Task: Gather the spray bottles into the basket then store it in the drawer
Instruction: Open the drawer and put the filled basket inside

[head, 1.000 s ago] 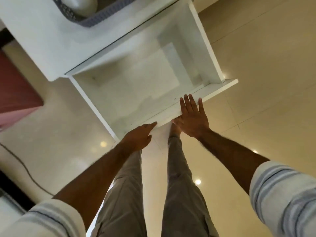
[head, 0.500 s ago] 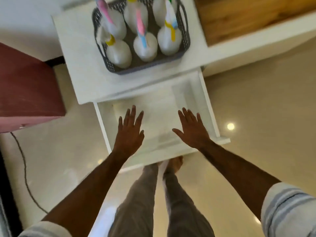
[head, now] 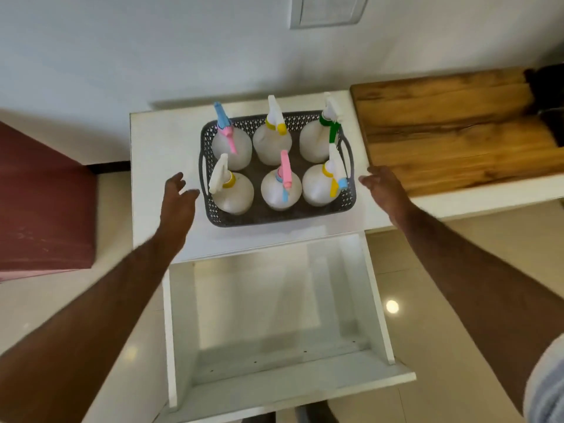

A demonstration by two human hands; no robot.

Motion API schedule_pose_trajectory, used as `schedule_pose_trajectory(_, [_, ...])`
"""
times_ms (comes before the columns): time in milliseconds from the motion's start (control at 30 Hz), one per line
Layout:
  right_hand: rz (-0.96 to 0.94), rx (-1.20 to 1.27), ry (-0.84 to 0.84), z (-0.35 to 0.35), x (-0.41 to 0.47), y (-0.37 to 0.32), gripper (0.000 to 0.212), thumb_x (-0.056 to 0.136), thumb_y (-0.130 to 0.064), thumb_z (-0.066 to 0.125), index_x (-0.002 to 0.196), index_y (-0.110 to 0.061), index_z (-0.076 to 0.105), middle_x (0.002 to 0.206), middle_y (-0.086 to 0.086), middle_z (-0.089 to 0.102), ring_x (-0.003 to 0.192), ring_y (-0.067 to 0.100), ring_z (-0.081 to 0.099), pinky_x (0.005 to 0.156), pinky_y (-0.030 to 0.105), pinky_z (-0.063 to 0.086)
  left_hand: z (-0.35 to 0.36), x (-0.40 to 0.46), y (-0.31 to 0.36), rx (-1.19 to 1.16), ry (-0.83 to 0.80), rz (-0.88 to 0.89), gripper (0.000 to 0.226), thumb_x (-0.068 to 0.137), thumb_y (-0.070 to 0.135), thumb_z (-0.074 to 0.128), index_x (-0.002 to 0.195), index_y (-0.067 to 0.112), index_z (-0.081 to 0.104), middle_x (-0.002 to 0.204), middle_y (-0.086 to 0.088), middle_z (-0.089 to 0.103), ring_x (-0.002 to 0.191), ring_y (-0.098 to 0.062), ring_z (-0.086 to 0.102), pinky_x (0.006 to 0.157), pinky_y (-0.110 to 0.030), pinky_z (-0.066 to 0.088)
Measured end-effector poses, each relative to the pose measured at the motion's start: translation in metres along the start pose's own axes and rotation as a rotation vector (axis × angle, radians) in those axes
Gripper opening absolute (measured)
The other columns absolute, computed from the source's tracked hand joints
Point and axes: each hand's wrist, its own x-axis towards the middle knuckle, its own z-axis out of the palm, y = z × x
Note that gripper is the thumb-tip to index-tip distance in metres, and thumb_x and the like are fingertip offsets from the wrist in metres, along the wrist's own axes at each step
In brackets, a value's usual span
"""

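Both hands, left hand [head: 178,198] and right hand [head: 383,186], are reaching with open fingers beside the gray basket [head: 348,199]; six spray bottles [head: 233,193] probably make it heavy, so grab its side handles.

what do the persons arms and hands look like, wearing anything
Both forearms are bare, and no gloves, rings or watch show on the left hand or the right hand. A light sleeve with faint grey-blue stripes shows on the right arm. The left arm's sleeve is out of frame.
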Motion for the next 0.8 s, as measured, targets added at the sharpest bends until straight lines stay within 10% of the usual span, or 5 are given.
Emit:
schedule_pose_trajectory(167, [0.102, 0.239, -0.110, 0.015, 0.039, -0.036, 0.007, 0.095, -0.016, 0.057, 0.090, -0.018, 0.060, 0.095, 0.005, 0.062, 0.093, 0.021, 0.059, 0.080, 0.031, 0.049, 0.004, 0.036, 0.015, -0.196, -0.068, -0.194, 0.043, 0.100, 0.014, 0.048, 0.143, 0.012, 0.046, 0.121, -0.007, 0.061, 0.108, -0.024, 0.059, 0.093, -0.045, 0.050])
schedule_pose_trajectory(300, [0.137, 0.315, -0.159, 0.018, 0.054, -0.057, 0.016, 0.098, -0.013, 0.050, 0.087, -0.016, 0.061, 0.081, 0.002, 0.061, 0.073, 0.016, 0.060, 0.072, 0.025, 0.050, 0.009, 0.053, 0.032, -0.166, -0.086, -0.163, 0.034, 0.095, 0.007, 0.051, 0.127, 0.007, 0.063, 0.098, -0.006, 0.068, 0.082, -0.017, 0.065, 0.057, -0.025, 0.054])
schedule_pose_trajectory(533, [0.166, 0.287, -0.222, 0.020, 0.074, -0.069, 0.012, 0.101, -0.018, 0.050, 0.098, -0.008, 0.055, 0.077, 0.010, 0.057, 0.067, 0.021, 0.058, 0.071, 0.036, 0.058, 0.032, 0.069, 0.056, -0.041, -0.046, -0.157, 0.020, 0.087, -0.001, 0.051, 0.072, 0.010, 0.059, 0.054, 0.003, 0.059, 0.037, -0.002, 0.054, 0.038, -0.015, 0.041])
schedule_pose_trajectory(800, [0.019, 0.159, -0.267, 0.009, 0.047, -0.055, 0.022, 0.103, -0.011, 0.049, 0.121, -0.001, 0.058, 0.079, 0.013, 0.059, 0.072, 0.026, 0.061, 0.079, 0.046, 0.059, 0.024, 0.050, 0.046, 0.076, -0.014, -0.075, 0.028, 0.095, -0.004, 0.044, 0.108, 0.004, 0.068, 0.075, -0.001, 0.064, 0.043, 0.001, 0.060, 0.042, -0.016, 0.046])
